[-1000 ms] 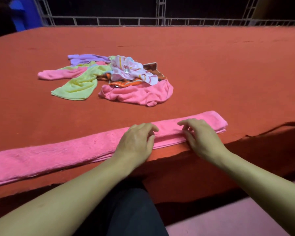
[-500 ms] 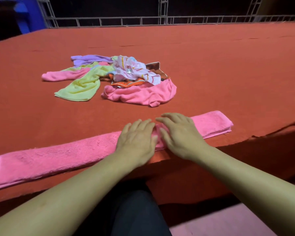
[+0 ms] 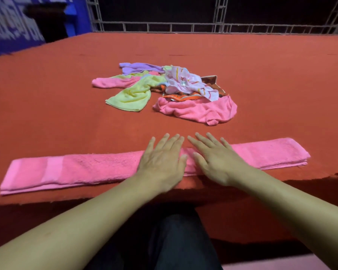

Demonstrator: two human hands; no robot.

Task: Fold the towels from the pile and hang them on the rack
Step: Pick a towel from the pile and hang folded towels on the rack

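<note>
The long folded pink terry-cloth towel [image 3: 90,168] at the lower middle looks fluffy and matt, with a smoother woven band near its left end. The table [image 3: 271,78] wears rust-red, felt-like matt cloth. Above, the grey metal lattice railing [image 3: 183,28] looks dull.

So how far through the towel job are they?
Early on. One pink towel already lies folded into a long strip along the near edge of the red table. The left hand and right hand rest flat on its middle. The pile of pink, yellow, purple and patterned towels is untouched. No rack or hung towel is in view.
</note>
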